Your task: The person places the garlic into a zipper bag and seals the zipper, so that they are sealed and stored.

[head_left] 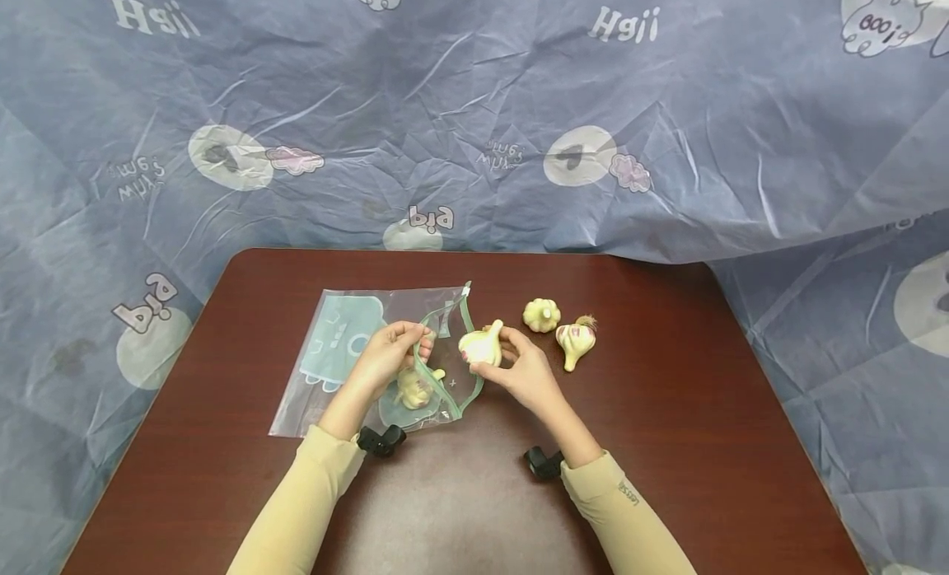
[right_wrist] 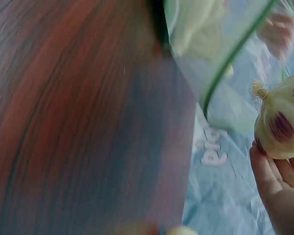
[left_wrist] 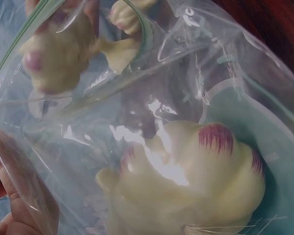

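Observation:
A clear zip bag (head_left: pixel 404 303) with a pale green printed figure lies on the table, its green-edged mouth spread toward the right. My left hand (head_left: pixel 389 352) pinches the bag's upper edge at the mouth. Inside the bag rests one garlic bulb (head_left: pixel 413 390), seen close through the plastic in the left wrist view. My right hand (head_left: pixel 525 369) grips another garlic bulb (head_left: pixel 480 344) between thumb and fingers, right at the bag's opening. In the right wrist view this held bulb (right_wrist: pixel 281 120) shows purple patches and a tuft of dry roots.
Two more garlic bulbs lie to the right of my right hand: a round bulb (head_left: pixel 541 315) and a bulb with its stem toward me (head_left: pixel 576 342). The dark red-brown table (head_left: pixel 667 443) ends at a blue printed cloth (head_left: pixel 474 147) behind it.

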{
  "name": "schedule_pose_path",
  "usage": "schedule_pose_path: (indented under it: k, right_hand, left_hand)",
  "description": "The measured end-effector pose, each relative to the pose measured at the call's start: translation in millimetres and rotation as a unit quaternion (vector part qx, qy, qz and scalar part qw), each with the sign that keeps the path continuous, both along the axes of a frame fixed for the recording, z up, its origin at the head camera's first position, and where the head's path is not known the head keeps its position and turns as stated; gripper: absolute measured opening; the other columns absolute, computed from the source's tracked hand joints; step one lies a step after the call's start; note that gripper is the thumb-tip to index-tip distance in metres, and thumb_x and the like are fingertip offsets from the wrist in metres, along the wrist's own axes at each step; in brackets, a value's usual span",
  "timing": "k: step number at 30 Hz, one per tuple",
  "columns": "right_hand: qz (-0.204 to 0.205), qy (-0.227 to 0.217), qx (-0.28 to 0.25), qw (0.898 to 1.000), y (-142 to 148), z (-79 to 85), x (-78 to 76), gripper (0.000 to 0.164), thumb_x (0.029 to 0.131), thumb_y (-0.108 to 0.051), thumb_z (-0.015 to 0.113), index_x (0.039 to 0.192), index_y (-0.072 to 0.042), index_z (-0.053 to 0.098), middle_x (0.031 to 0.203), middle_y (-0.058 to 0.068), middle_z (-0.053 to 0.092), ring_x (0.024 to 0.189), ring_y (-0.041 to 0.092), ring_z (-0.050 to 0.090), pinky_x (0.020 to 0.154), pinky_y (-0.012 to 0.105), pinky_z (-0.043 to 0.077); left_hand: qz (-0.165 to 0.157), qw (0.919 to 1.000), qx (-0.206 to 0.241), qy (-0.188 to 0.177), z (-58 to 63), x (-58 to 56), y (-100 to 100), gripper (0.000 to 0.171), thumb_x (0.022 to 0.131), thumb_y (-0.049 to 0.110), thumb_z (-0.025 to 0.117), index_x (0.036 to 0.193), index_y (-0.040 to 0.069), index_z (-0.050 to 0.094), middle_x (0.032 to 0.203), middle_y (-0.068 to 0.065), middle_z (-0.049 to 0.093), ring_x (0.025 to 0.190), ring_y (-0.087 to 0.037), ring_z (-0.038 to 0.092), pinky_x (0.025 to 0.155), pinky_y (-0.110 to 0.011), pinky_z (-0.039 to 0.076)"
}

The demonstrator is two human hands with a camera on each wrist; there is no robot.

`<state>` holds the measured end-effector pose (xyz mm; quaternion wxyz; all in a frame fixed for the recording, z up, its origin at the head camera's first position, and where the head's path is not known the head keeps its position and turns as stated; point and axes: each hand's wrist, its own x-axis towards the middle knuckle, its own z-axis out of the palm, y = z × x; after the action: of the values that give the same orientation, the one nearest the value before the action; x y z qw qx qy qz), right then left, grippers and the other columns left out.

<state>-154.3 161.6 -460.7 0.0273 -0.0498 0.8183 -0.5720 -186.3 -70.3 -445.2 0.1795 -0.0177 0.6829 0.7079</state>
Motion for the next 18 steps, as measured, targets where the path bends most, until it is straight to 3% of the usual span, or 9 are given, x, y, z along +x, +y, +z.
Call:
schedule_pose_path:
  k: [7, 18]
  right_hand:
    - [0.045, 0.042, 0.067, 0.996, -30.6, -6.2, -5.9, 0.064, 0.077, -0.018, 0.085, 0.132, 0.0, 0.056, 0.126, 0.013, 0.061, 0.118, 0.029, 0.064, 0.095, 0.038, 0.054]
    - [0.071, 0.038, 0.159, 0.984, -54.6, -16.8, -19.9, 0.066, 0.084, -0.023, 0.078, 0.138, 0.003, 0.051, 0.132, 0.019, 0.06, 0.112, 0.029, 0.066, 0.089, 0.037, 0.056]
  left_hand:
    - [-0.003, 1.0, -0.009, -0.002, 0.2, 0.9, 0.7, 0.032, 0.104, 0.019, 0.049, 0.118, -0.009, 0.056, 0.08, 0.002, 0.064, 0.072, -0.009, 0.063, 0.069, -0.019, 0.054]
    - [0.005, 0.9998, -0.021, 0.0, -0.9, 1.2, 2.0, 0.029, 0.104, 0.019, 0.049, 0.115, -0.006, 0.057, 0.077, 0.006, 0.063, 0.072, -0.004, 0.061, 0.066, -0.017, 0.051]
